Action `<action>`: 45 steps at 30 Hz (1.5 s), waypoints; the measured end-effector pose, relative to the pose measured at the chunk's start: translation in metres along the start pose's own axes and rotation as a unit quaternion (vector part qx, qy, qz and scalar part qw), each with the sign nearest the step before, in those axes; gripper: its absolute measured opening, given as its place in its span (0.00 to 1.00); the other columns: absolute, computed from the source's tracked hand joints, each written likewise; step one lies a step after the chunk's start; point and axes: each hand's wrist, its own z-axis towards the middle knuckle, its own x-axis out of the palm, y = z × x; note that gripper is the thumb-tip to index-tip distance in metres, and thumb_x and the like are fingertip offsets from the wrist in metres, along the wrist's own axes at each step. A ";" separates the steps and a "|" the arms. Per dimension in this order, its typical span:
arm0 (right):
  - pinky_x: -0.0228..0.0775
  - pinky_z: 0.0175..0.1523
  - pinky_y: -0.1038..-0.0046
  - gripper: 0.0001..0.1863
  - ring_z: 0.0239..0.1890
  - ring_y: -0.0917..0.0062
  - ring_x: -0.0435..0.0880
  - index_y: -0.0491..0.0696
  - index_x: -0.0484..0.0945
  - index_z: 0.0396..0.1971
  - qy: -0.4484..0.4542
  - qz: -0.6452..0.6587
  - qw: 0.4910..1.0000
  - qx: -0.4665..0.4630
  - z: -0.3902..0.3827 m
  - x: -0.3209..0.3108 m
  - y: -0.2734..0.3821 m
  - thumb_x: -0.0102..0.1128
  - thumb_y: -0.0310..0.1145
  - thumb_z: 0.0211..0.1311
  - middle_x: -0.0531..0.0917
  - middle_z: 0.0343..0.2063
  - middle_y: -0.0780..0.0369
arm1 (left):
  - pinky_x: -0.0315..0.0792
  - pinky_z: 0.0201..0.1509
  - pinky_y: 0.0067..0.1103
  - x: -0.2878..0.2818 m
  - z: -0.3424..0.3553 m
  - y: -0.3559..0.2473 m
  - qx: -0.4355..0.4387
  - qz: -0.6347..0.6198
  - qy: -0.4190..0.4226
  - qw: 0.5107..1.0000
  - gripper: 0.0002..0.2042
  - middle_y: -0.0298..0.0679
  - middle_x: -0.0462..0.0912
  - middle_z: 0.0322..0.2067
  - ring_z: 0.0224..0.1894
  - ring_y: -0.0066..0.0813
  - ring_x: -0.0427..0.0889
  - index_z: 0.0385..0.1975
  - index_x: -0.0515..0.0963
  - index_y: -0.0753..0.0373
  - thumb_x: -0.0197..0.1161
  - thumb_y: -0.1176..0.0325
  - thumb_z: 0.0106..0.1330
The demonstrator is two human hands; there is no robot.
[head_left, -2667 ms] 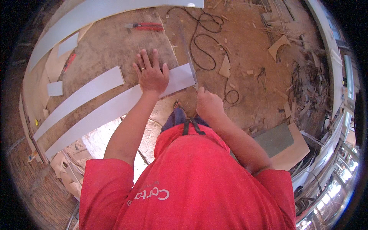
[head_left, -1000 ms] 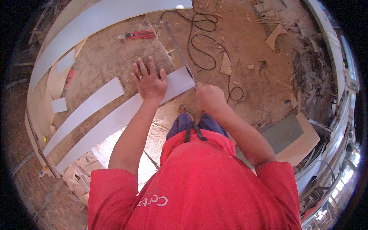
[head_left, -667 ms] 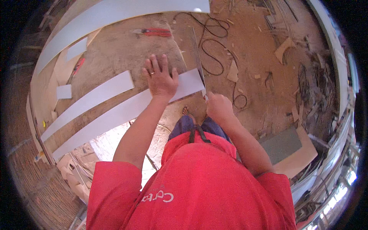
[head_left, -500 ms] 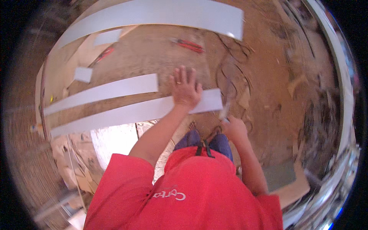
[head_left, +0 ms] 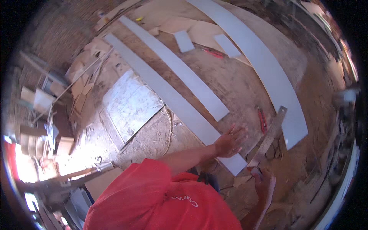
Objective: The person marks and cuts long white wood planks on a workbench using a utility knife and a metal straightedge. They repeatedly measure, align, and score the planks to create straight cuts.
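My left hand [head_left: 232, 142] lies across a long white board strip [head_left: 168, 95] close to its near right end, fingers stretched out past its edge. In my right hand [head_left: 263, 181], at the lower right, is a tool with a long flat metal blade [head_left: 268, 140] and a hole at its far tip. Its grip is mostly hidden by my fingers, so its exact kind is unclear. The blade slants up and away, its tip over a wide white panel [head_left: 274, 76]. Beside the first strip lies a second white strip [head_left: 180, 65].
Red-handled tools [head_left: 262, 120] [head_left: 212, 53] lie on the dusty floor, one near the wide panel. Two small white pieces [head_left: 184, 41] [head_left: 227, 45] sit between the strips and panel. A pale sheet [head_left: 132, 107] and a cable [head_left: 168, 128] lie to the left, with scrap wood [head_left: 82, 88] beyond.
The view has swung round, so the boards now slant down to the right. My left hand stays on the strip near its end; the tool in my right hand shows more clearly.
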 end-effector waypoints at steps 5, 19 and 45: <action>0.76 0.53 0.56 0.20 0.45 0.54 0.87 0.41 0.87 0.48 0.087 0.023 0.990 -0.111 0.110 -0.012 0.026 0.71 0.29 0.55 0.87 0.41 0.48 | 0.67 0.68 0.51 -0.048 -0.068 0.013 -0.171 0.004 -0.110 0.979 0.13 0.51 0.77 0.58 0.63 0.52 0.74 0.45 0.82 0.59 0.68 0.63 0.63; 0.65 0.71 0.51 0.45 0.71 0.53 0.69 0.50 0.71 0.70 0.065 -0.096 0.933 -0.340 0.156 0.160 0.247 0.81 0.46 0.52 0.73 0.67 0.49 | 0.72 0.62 0.46 -0.087 -0.471 -0.031 -0.716 0.140 -0.166 0.663 0.18 0.47 0.79 0.56 0.62 0.49 0.77 0.51 0.83 0.54 0.66 0.58 0.61; 0.52 0.73 0.33 0.66 0.77 0.49 0.57 0.56 0.49 0.81 0.088 -0.184 0.966 -0.160 0.302 0.394 0.598 0.82 0.56 0.45 0.61 0.75 0.48 | 0.78 0.61 0.42 -0.114 -0.727 0.177 -0.712 -0.098 0.004 0.696 0.19 0.47 0.86 0.53 0.56 0.49 0.85 0.54 0.85 0.54 0.53 0.51 0.76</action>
